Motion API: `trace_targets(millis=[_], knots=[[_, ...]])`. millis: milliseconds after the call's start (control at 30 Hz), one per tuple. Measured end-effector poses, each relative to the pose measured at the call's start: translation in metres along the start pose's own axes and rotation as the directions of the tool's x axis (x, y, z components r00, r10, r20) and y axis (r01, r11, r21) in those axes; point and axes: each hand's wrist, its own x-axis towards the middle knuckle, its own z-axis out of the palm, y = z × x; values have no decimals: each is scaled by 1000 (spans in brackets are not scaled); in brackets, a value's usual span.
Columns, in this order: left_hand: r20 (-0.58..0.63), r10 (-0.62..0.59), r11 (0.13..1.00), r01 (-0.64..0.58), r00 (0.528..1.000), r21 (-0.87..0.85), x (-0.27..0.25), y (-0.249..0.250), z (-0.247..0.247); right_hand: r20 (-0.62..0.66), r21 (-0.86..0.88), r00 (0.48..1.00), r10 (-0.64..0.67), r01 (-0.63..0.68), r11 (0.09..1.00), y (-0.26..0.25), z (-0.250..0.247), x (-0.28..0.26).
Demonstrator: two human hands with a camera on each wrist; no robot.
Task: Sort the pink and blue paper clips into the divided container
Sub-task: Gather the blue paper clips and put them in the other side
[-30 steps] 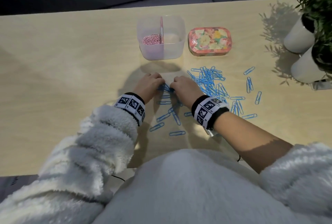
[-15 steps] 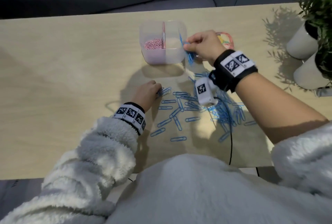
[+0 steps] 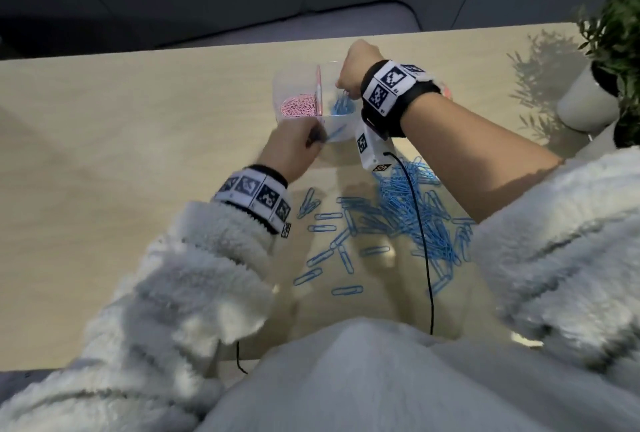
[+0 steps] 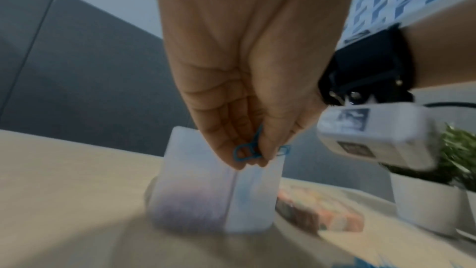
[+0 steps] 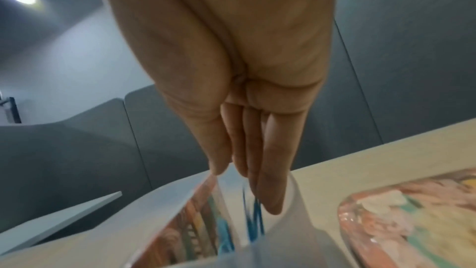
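Note:
The clear divided container [image 3: 289, 85] stands at the table's far middle. Pink paper clips [image 3: 299, 107] fill its left compartment and blue clips [image 3: 343, 109] lie in its right one. My right hand [image 3: 343, 88] hangs over the right compartment with its fingers [image 5: 273, 191] straight and pointing down. Blurred blue clips [image 5: 255, 223] drop below them. My left hand [image 3: 313, 142] is at the container's near wall [image 4: 201, 191] and pinches a few blue clips [image 4: 243, 153] between thumb and fingers. A pile of blue clips [image 3: 415, 220] lies on the table near me.
A floral tin [image 4: 324, 211] sits right of the container, mostly hidden by my right wrist in the head view. White plant pots [image 3: 585, 102] stand at the far right. A black cable [image 3: 427, 275] hangs from my right wrist camera over the clip pile.
My right hand moved from the container's right rim to over the right compartment and let blue clips drop. My left hand lifted off the table with blue clips and rose to the container.

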Motion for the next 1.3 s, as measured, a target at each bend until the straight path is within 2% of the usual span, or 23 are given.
trace_targets(millis=[67,133,267,367,433,500,533,600,700,767,833,900,1000,1100,1300], knots=[[-84,-28,999,32,996,39,23,11,-7,-3,117,1000,7,-7,993,6,-2,-1],[-108,-76,989,89,991,115,48,21,-9,-84,236,996,42,-21,971,15,-5,-6],[20,-176,968,169,984,188,88,38,-5,-195,473,978,77,25,880,42,-6,-37],[90,-180,966,158,980,204,95,42,0,-168,477,984,64,24,878,63,3,-68],[22,-90,980,85,996,181,82,41,0,-71,472,996,45,-6,882,76,15,-83],[-75,32,985,-19,997,174,56,33,0,16,408,1000,0,-6,913,88,30,-94],[-78,51,984,-37,996,176,41,26,1,38,342,999,-31,17,940,92,37,-98],[44,-17,983,9,999,184,10,8,9,84,210,992,-99,79,974,99,52,-107],[277,-183,960,110,943,258,-32,-23,28,231,30,948,-218,216,976,100,71,-120],[324,-199,953,106,925,283,-53,-34,43,320,-130,905,-280,335,933,100,81,-129],[304,-162,959,77,939,274,-69,-36,54,356,-247,878,-319,417,875,100,87,-142],[245,-119,967,56,962,247,-80,-33,64,346,-311,867,-358,466,828,101,94,-153],[199,-51,980,11,979,197,-88,-29,71,307,-249,867,-391,470,847,102,100,-162],[188,3,983,-36,982,177,-89,-27,77,278,-193,870,-407,466,864,101,106,-168],[217,-1,981,-41,976,188,-89,-24,77,235,-331,893,-384,445,832,94,118,-176]])
